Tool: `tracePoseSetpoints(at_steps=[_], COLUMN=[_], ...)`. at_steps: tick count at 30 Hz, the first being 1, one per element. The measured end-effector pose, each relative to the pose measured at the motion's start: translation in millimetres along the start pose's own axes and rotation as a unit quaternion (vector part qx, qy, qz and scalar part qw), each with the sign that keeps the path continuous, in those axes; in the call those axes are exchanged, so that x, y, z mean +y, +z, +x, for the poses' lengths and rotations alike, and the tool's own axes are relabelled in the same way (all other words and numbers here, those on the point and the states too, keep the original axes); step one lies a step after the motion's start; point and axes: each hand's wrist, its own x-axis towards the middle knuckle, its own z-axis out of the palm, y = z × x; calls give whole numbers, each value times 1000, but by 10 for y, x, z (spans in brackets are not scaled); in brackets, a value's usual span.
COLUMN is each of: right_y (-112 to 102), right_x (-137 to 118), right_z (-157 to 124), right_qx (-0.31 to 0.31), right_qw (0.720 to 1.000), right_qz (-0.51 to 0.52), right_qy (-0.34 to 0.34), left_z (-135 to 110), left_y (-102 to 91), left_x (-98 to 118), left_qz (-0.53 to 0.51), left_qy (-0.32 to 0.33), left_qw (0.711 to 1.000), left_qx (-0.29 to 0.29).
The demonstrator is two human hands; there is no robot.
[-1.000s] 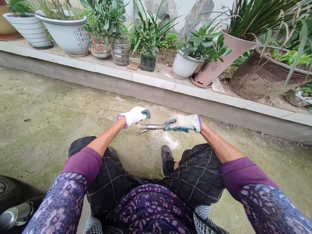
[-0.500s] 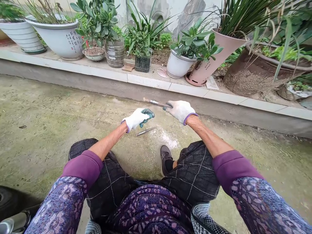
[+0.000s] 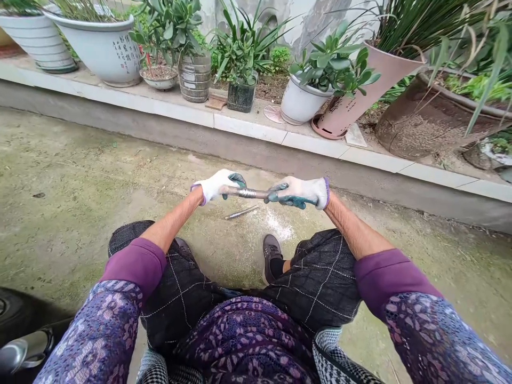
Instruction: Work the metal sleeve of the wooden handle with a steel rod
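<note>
A short brown stick (image 3: 256,194), its middle wound with silvery wire or foil, lies level between my hands above the ground. My right hand (image 3: 298,192), in a white glove with dark green palm, grips its right end. At the blurred left end, my left hand (image 3: 222,184), gloved alike, has its fingers curled above and the thumb below. Beneath them a thin grey metal-looking rod (image 3: 241,212) rests on the ground. White powder or chips (image 3: 280,228) are scattered beside the rod.
A low tiled ledge (image 3: 248,129) runs across ahead, bearing a white pot (image 3: 302,101), a tilted pink pot (image 3: 348,101), a big brown pot (image 3: 424,120) and others. My shoe (image 3: 272,253) is close to the powder. A dark object with a shiny metal part (image 3: 24,352) stands lower left.
My right hand has brought the stick down and nearer, turning palm side into view. My left hand has moved slightly up and left, and now meets the stick's left end.
</note>
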Motion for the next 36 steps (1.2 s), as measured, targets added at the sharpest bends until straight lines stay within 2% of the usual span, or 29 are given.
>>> tracePoseSetpoints(at_steps=[2,5,8,11,14,17,21,24,27,29,31,36], right_y=[23,69,81,19,-80,-155,-150,-51,82,122,85,-130], right_x=[42,72,72,72,71,48,-31,-121,-220,-267,-275,-160], right_z=[57,198,357,444,426,366,354,417,502,548,570,513], right_qx=[-8,28,66,133,225,293,323,328,302,288,300,364], right_qw=[992,960,938,909,894,888,890,884,876,871,872,897], right_qz=[-121,-272,-334,-385,-378,-349,-322,-333,-376,-397,-387,-249], right_qy=[29,57,71,89,81,60,30,17,-7,-15,-9,-23], left_z=[19,19,-8,-19,-11,-32,-144,-236,-287,-301,-310,-312], left_y=[19,115,225,280,283,275,219,93,-27,-49,-21,111], left_x=[-31,-38,29,101,120,141,289,441,525,522,478,255], left_qz=[69,130,128,78,-10,-93,-183,-261,-318,-331,-331,-269], left_qy=[-34,-81,-81,-82,-80,-61,-24,24,48,42,27,-10], left_qw=[997,988,988,993,995,991,980,957,932,929,933,959], left_qx=[-7,-7,-8,20,60,71,76,123,166,163,142,91])
